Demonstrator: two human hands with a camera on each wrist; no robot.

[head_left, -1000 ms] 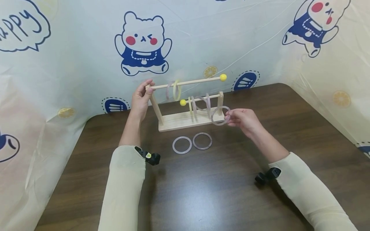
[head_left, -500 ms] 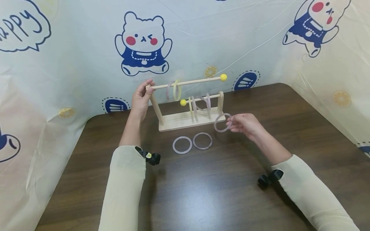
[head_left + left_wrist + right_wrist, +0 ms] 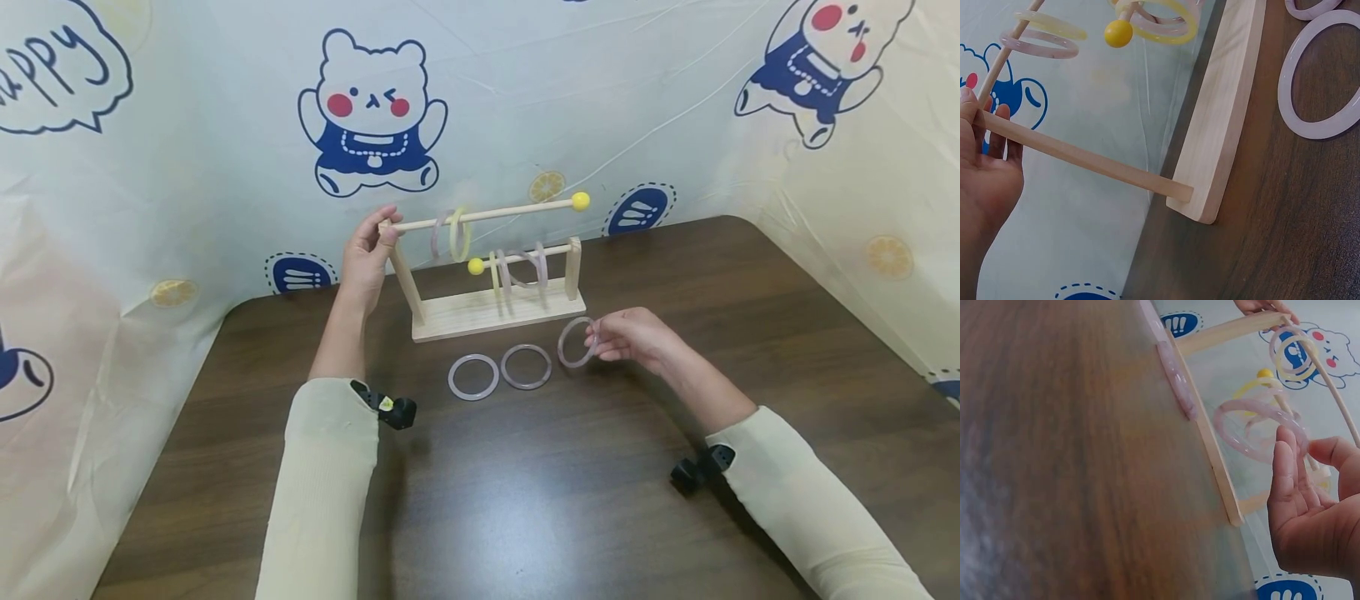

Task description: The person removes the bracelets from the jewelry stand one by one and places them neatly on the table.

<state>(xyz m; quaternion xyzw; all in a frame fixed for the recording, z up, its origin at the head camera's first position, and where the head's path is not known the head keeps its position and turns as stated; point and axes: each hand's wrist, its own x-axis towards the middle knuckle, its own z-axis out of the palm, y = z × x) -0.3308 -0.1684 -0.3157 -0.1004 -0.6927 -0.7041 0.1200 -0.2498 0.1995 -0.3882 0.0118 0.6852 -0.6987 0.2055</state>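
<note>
A wooden bangle stand [image 3: 495,313] has two rods tipped with yellow balls. My left hand [image 3: 365,258] grips the top of its left post, where the upper rod begins. On that rod hang a pale purple bangle [image 3: 436,236] and a yellow bangle [image 3: 460,237]. The lower rod carries a yellow bangle [image 3: 493,275] near its ball and several purple ones. My right hand [image 3: 636,340] pinches a translucent purple bangle [image 3: 1235,434] by its right side, tilted upright in front of the stand's right end. Left of it, two purple bangles [image 3: 473,377] lie flat side by side.
The brown wooden table [image 3: 525,483] runs back to a patterned cloth [image 3: 225,167] with printed bears. Black wrist cameras [image 3: 397,412] sit on both sleeves. The upper rod's yellow ball [image 3: 581,201] sticks out to the right above the stand.
My right hand has drawn the held bangle down and toward me, from beside the stand's right post to close over the table. The left hand and the stand have stayed put.
</note>
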